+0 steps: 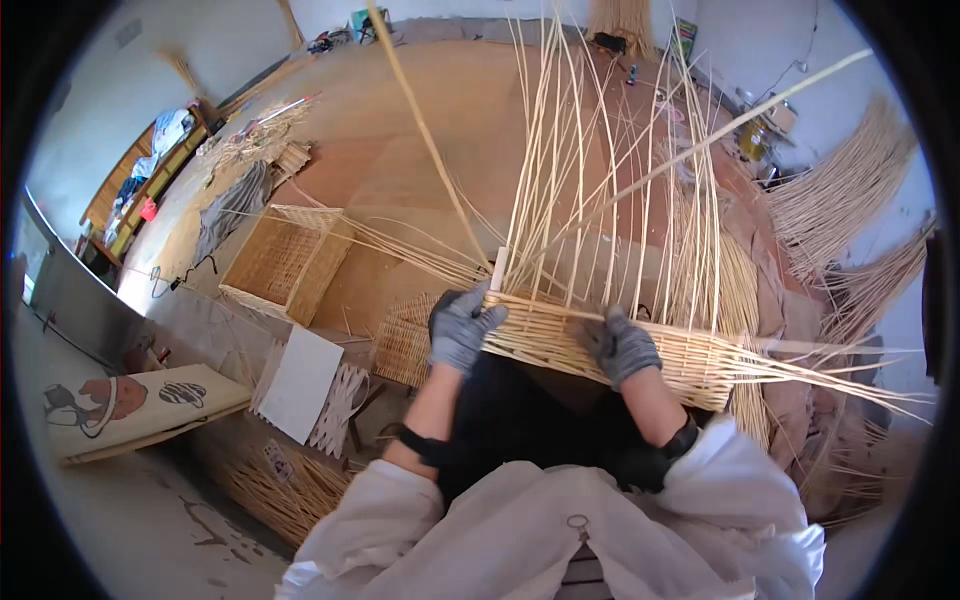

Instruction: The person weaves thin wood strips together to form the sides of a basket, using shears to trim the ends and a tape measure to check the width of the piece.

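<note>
A partly woven wicker basket (690, 362) lies across my lap, with long pale willow rods (545, 170) rising from its far edge and more rods fanning out at its right end. My left hand (463, 328), in a grey glove, is closed round the basket's left end, beside a short pale wooden strip (498, 270). On the near side of the weave, my grey-gloved right hand (622, 348) has its fingers bent over the upper edge. Its fingertips are partly blurred, and the far side of the weave is hidden.
A finished rectangular wicker basket (300, 255) stands left on the floor, near a smaller woven piece (405, 340) and a white board (300, 383). Bundles of willow rods (845, 195) lean at the right wall. A wooden bench (125, 195) holding cloths stands far left.
</note>
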Action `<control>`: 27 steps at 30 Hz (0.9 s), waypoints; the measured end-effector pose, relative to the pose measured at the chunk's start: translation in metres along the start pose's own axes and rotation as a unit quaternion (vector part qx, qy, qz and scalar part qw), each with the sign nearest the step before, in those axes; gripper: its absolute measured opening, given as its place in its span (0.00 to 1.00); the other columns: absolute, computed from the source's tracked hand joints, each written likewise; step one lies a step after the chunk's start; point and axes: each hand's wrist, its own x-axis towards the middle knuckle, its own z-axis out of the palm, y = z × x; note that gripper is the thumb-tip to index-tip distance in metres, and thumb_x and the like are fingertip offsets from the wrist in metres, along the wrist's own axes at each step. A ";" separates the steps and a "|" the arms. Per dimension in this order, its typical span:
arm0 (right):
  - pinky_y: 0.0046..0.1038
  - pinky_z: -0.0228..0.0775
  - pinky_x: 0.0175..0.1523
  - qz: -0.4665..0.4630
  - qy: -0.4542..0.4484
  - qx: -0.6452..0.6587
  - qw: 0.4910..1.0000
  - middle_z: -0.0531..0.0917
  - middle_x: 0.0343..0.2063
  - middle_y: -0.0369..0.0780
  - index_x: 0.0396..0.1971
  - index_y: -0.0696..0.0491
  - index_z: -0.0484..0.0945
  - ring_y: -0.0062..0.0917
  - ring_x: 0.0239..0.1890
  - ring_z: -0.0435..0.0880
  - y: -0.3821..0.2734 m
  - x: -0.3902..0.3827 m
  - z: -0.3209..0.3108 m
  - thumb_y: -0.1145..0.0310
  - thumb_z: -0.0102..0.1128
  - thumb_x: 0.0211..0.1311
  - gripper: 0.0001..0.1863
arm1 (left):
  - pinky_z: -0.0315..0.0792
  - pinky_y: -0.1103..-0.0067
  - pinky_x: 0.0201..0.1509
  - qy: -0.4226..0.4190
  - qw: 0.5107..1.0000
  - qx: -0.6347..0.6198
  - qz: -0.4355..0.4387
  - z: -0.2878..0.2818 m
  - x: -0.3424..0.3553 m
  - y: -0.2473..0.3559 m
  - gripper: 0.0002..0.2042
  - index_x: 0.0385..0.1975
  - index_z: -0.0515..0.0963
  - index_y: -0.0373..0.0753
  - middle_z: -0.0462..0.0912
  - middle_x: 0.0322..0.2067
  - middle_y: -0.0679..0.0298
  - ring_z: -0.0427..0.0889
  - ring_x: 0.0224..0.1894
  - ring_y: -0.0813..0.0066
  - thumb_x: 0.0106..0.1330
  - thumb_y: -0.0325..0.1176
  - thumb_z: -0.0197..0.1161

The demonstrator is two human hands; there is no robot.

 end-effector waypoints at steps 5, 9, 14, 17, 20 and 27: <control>0.33 0.80 0.43 -0.079 -0.130 -0.071 0.986 0.77 0.37 0.44 0.39 0.57 0.70 0.35 0.38 0.79 0.012 0.076 -0.064 0.70 0.49 0.63 0.09 | 0.70 0.80 0.35 -0.270 0.951 -0.026 -0.147 -0.027 0.063 0.012 0.19 0.44 0.76 0.35 0.79 0.26 0.66 0.74 0.29 0.80 0.55 0.38 0.66; 0.35 0.78 0.40 -0.079 -0.204 -0.166 0.962 0.77 0.36 0.43 0.31 0.57 0.72 0.30 0.40 0.78 -0.005 0.073 -0.047 0.68 0.53 0.62 0.07 | 0.70 0.80 0.34 -0.368 0.917 0.067 -0.141 -0.022 0.080 -0.004 0.18 0.41 0.76 0.35 0.79 0.31 0.67 0.73 0.30 0.81 0.53 0.37 0.68; 0.42 0.67 0.46 -0.509 -0.150 -0.546 0.648 0.79 0.38 0.41 0.35 0.48 0.75 0.38 0.46 0.76 -0.026 0.116 0.079 0.60 0.49 0.59 0.11 | 0.70 0.80 0.41 -0.216 0.960 0.069 -0.166 -0.008 0.061 -0.023 0.16 0.40 0.76 0.38 0.80 0.34 0.63 0.74 0.36 0.78 0.52 0.34 0.68; 0.36 0.69 0.49 -0.388 -0.032 -0.744 0.543 0.74 0.47 0.50 0.44 0.58 0.72 0.40 0.52 0.72 -0.018 0.158 0.144 0.56 0.58 0.52 0.24 | 0.70 0.79 0.44 -0.178 0.940 0.291 0.003 -0.006 0.058 -0.033 0.16 0.38 0.77 0.37 0.80 0.35 0.62 0.74 0.37 0.76 0.51 0.35 0.68; 0.36 0.69 0.48 -0.307 -0.018 -0.477 0.823 0.76 0.44 0.51 0.45 0.55 0.72 0.38 0.50 0.74 -0.012 0.155 0.139 0.68 0.49 0.58 0.15 | 0.70 0.79 0.40 -0.201 0.949 0.223 -0.093 -0.013 0.063 -0.045 0.15 0.34 0.77 0.36 0.79 0.31 0.62 0.75 0.33 0.75 0.50 0.37 0.69; 0.35 0.71 0.32 -0.327 -0.200 0.075 0.921 0.68 0.16 0.36 0.30 0.53 0.65 0.26 0.21 0.71 0.045 0.083 -0.027 0.65 0.49 0.65 0.08 | 0.70 0.80 0.38 -0.206 0.961 0.129 -0.132 -0.024 0.059 -0.018 0.10 0.28 0.73 0.35 0.75 0.25 0.66 0.72 0.29 0.74 0.52 0.30 0.68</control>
